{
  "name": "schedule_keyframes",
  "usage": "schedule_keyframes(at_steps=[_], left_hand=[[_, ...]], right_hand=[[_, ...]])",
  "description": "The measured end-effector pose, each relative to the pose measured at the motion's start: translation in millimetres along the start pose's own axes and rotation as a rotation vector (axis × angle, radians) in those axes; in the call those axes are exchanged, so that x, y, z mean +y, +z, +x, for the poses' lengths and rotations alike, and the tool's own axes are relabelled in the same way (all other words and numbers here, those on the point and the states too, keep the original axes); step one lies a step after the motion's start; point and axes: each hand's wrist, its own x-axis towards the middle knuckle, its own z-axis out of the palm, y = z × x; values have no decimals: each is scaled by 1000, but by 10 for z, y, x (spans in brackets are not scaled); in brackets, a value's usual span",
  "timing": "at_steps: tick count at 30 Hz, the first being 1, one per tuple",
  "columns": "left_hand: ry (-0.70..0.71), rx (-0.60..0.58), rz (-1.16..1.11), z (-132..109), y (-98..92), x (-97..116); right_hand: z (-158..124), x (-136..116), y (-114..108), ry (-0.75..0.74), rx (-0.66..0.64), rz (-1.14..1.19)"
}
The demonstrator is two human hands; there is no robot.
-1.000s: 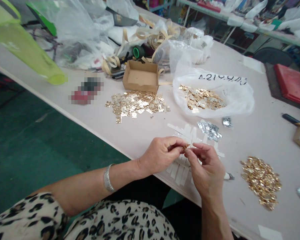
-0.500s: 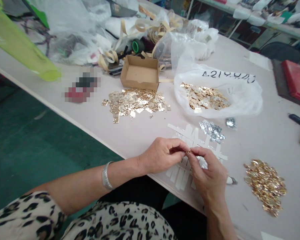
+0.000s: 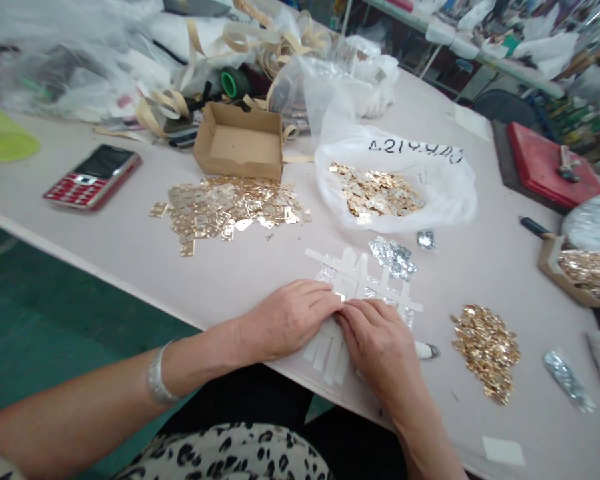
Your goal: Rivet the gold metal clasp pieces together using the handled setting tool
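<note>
The work in hand appears to be a pressing or picking at the crossed white paper strips, which are laid near the front edge of the pale table, with a few ends overhanging it. It is judged to be done best when the strips are held flat by one hand and the fine work is left to the fingertips of the other. Pressure should be kept light so that the thin paper is not creased or dragged off the edge, and the scattered silver foil bits just behind should not be swept aside. The left hand is laid palm down on the strips, fingers bent and held close together. The right hand is set likewise, and the fingertips of the two are met over the paper. Both hands are seen touching the strips, but the tips are turned under, so it cannot be told whether anything small is pinched. A heap of small gold metal pieces is seen near the right hand, and a white-handled tool just beside it.
</note>
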Motion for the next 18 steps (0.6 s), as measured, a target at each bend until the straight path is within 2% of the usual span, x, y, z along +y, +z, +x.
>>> schedule_keyframes(at_steps=[2, 4, 7, 10, 13, 18], left_hand=[[54, -12, 59, -22, 21, -15], [93, -19, 108, -34, 30, -26], [105, -15, 149, -39, 33, -35], [97, -31, 155, -38, 30, -38], [91, -37, 148, -33, 23, -38], [86, -26, 129, -35, 19, -33]], right_hand=[[-34, 71, -50, 20, -20, 146], [-78, 234, -101, 147, -6, 240], [-125, 603, -159, 445, 53, 186], [-103, 943, -169, 581, 42, 116], [-38, 1100, -134, 551, 6, 51], [48, 1100, -69, 336, -34, -127]])
